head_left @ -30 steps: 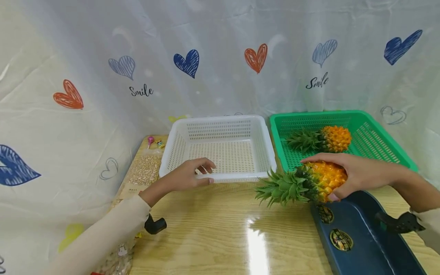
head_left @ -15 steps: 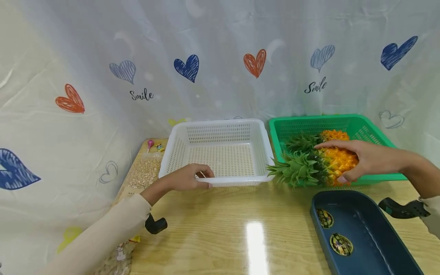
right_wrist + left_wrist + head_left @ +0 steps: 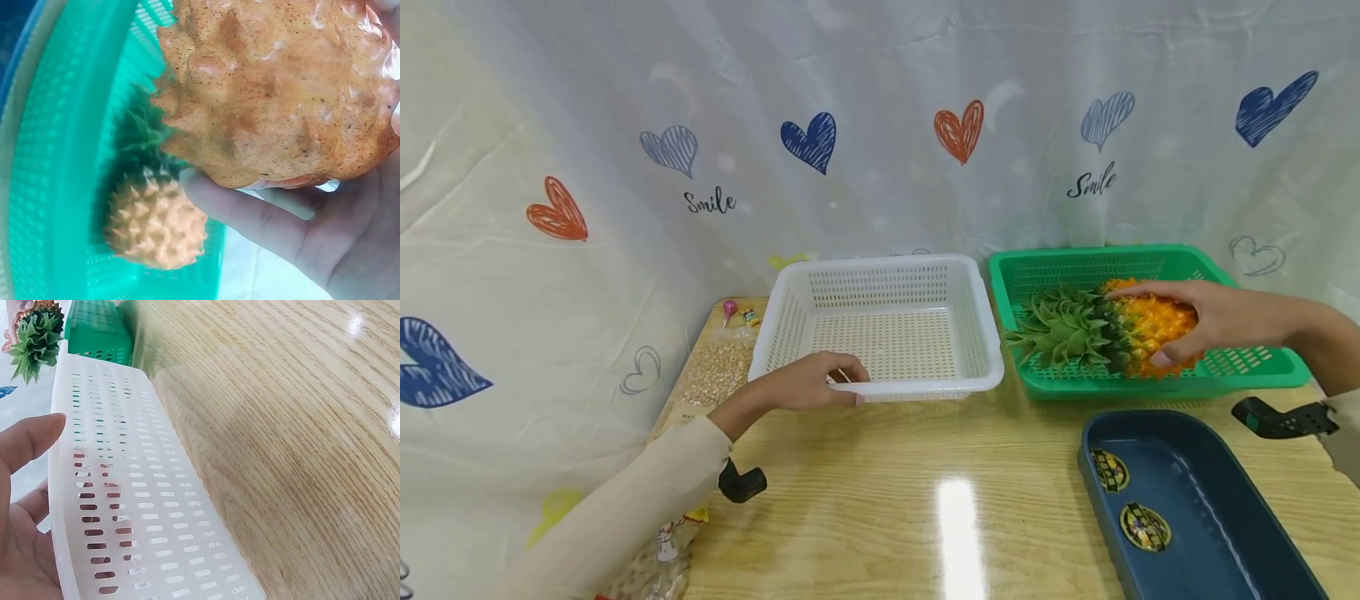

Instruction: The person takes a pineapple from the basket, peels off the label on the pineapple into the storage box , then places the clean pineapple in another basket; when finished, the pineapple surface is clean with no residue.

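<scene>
My right hand [image 3: 1232,321] grips a pineapple [image 3: 1153,329] by its orange body, with the leafy crown toward the left. It is over the green basket [image 3: 1247,385]. In the right wrist view a second pineapple [image 3: 156,222] lies in that basket, below the held one; in the head view it is mostly hidden behind it. My left hand [image 3: 808,382] holds the near rim of the white basket [image 3: 955,387], thumb on the outside and fingers over the inside. Fingers show through the slots of its wall in the left wrist view.
A dark blue tray [image 3: 1213,508] with two round stickers stands at the front right. At the left edge lie a bag of grains [image 3: 718,371], a pink lollipop [image 3: 729,309] and another clear bag [image 3: 658,562]. A printed curtain [image 3: 880,192] hangs behind.
My right hand has carried the pineapple from above the dark tray back and rightward over the green basket. My left hand has stayed at the white basket's rim.
</scene>
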Demonstrator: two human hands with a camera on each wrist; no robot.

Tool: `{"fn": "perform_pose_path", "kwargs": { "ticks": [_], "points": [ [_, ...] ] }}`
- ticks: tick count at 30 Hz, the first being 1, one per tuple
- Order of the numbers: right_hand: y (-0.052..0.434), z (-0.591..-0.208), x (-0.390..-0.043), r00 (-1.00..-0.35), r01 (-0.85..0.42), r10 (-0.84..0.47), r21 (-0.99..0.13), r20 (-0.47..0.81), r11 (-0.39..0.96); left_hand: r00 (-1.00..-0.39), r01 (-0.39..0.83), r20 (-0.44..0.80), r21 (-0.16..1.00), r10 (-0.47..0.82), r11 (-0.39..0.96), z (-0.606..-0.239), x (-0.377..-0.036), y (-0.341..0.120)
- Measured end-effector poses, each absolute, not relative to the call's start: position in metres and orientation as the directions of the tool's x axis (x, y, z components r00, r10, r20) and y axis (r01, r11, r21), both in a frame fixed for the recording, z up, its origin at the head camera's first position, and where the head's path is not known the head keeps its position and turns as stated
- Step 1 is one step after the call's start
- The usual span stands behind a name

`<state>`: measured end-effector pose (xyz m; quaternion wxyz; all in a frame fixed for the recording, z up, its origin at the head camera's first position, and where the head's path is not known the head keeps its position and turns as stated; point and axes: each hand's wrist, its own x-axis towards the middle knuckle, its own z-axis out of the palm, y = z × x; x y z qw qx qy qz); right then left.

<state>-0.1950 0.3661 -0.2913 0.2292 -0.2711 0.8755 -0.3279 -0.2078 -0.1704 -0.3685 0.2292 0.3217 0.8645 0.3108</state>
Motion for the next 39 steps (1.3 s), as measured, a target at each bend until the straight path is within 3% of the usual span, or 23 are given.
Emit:
{"fn": "perform_pose_path", "kwargs": {
  "ticks": [9, 21, 39],
  "points": [
    [0.384, -0.291, -0.217, -0.747, -0.224, -0.594, -0.73, -0.297, 0.646, -0.686, 0.403, -0.204, 0.693, 0.699, 0.598, -0.37, -0.21, -0.171],
    [0.402, -0.304, -0.234, -0.79, -0.176, -0.472, -0.593, -0.392, 0.786, -0.677, 0.394, -0.219, 0.699, 0.703, 0.597, -0.369, -0.211, -0.17],
    [0.402, -0.319, -0.253, -0.656, 0.07, -0.457, -0.651, -0.601, 0.756, -0.673, 0.397, -0.219, 0.7, 0.707, 0.594, -0.368, -0.211, -0.171]
  ]
}}
